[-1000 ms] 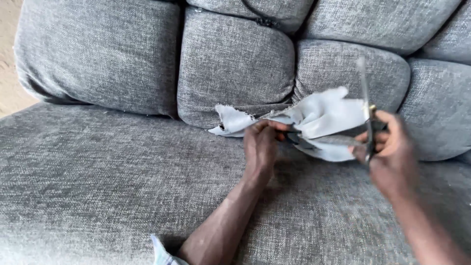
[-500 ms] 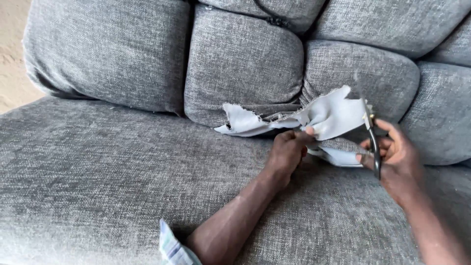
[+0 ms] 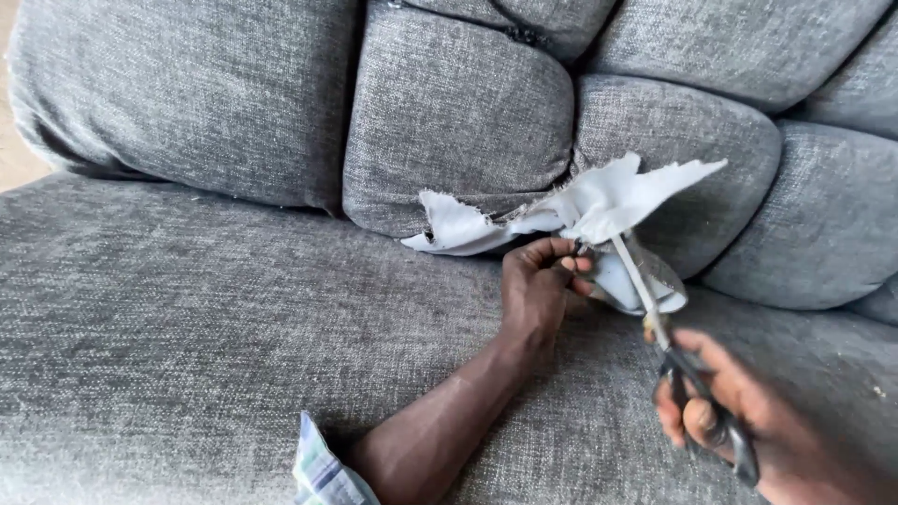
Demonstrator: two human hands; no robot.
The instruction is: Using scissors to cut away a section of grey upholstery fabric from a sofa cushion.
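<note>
Right hand (image 3: 748,421) has dropped lower, grip clamped on metal scissors (image 3: 655,318), blades now angled up into crumpled white-grey fabric scrap (image 3: 599,201); left hand (image 3: 538,285) pinches scrap beside blades on grey sofa (image 3: 187,309).

On a grey sofa (image 3: 234,337), the left hand (image 3: 538,285) pinches a ragged piece of white fabric (image 3: 599,201) against the seat, just in front of the back cushions (image 3: 458,122). To the near right, the right hand (image 3: 739,421) has its fingers through the handles of scissors (image 3: 669,341), whose blades reach up into the fabric. A striped cuff (image 3: 323,472) shows at the near edge.
</note>
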